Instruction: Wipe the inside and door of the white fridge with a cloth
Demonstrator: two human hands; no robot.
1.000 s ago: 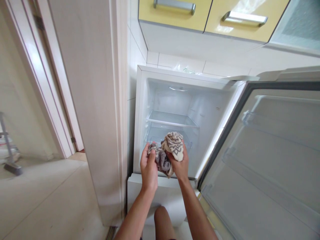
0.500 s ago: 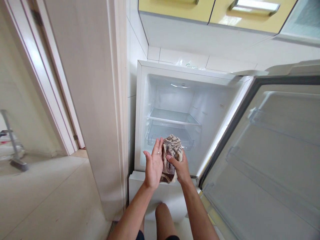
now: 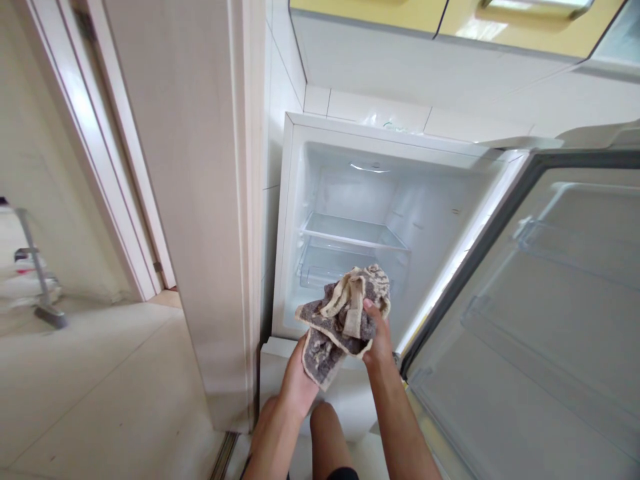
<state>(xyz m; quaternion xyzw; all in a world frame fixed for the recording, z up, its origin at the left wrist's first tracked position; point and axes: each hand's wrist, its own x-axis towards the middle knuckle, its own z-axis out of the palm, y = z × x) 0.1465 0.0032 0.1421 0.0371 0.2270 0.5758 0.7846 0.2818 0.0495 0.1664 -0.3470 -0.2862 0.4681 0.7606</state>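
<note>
A grey and beige patterned cloth (image 3: 344, 317) is bunched up in front of the open fridge (image 3: 290, 220). My right hand (image 3: 379, 337) is closed on its right side, thumb over the fabric. My left hand (image 3: 299, 380) reaches up under the cloth's lower left corner, its fingers hidden beneath the fabric. The fridge compartment holds a glass shelf (image 3: 353, 233) and a clear drawer (image 3: 325, 267) below it, both bare.
The fridge door (image 3: 550, 320) stands swung open to the right with bare door racks. A white wall panel (image 3: 200, 200) flanks the fridge on the left. Yellow cupboards (image 3: 450, 13) hang above. A mop (image 3: 43, 287) leans beyond the doorway at far left. My knee (image 3: 325, 433) shows below.
The cloth has opened out from a tight bundle and now drapes over my left hand, which dropped lower and went under it. My right hand keeps its grip.
</note>
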